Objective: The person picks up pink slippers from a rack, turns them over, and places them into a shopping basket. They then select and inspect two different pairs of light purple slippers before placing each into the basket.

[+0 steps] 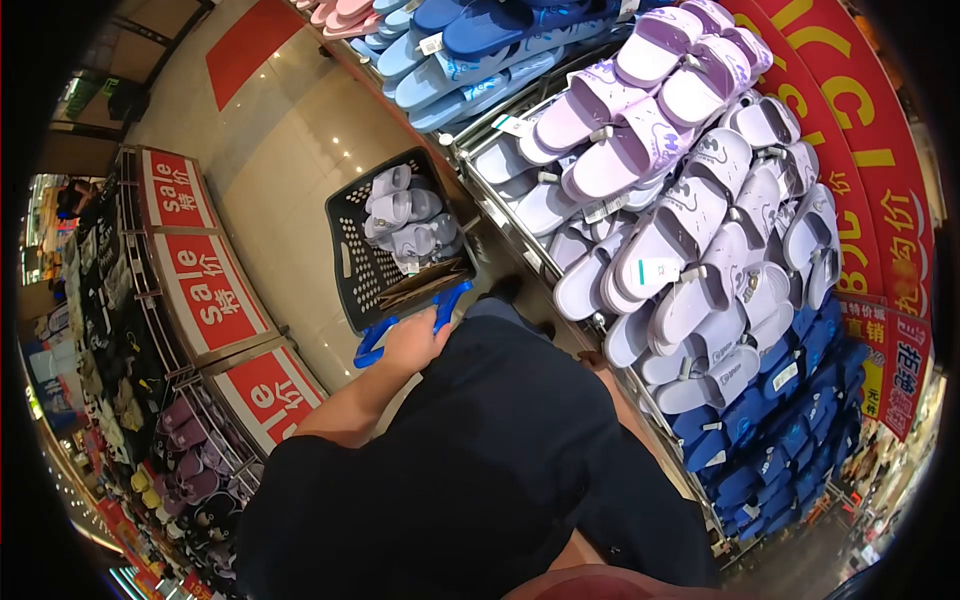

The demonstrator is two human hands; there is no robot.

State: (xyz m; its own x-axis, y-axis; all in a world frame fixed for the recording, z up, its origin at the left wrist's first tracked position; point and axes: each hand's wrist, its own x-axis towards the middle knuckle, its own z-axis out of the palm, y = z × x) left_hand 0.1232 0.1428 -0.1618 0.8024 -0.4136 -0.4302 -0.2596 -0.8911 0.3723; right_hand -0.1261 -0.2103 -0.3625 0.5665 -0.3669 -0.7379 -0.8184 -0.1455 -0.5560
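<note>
My left hand (415, 343) is closed around the blue handle (372, 345) of a black perforated shopping basket (345, 265). Inside the basket lie several pale grey slippers (405, 215), with a brown flat piece (428, 284), perhaps cardboard, near the handle side. My right hand (592, 361) hangs low beside my dark clothing, close to the edge of the slipper rack. It is small and shadowed in this view, and its fingers cannot be made out. Nearest to it on the rack are pale lilac-grey slippers (680, 300), some with white tags.
Dark blue slippers (770, 440) fill the rack's near end; lilac ones (625, 140) and blue ones (480, 40) lie farther along. Red price signs (860, 130) stand behind. Across the shiny tiled aisle (275, 170), another rack carries red sale signs (205, 290) and more footwear (190, 450).
</note>
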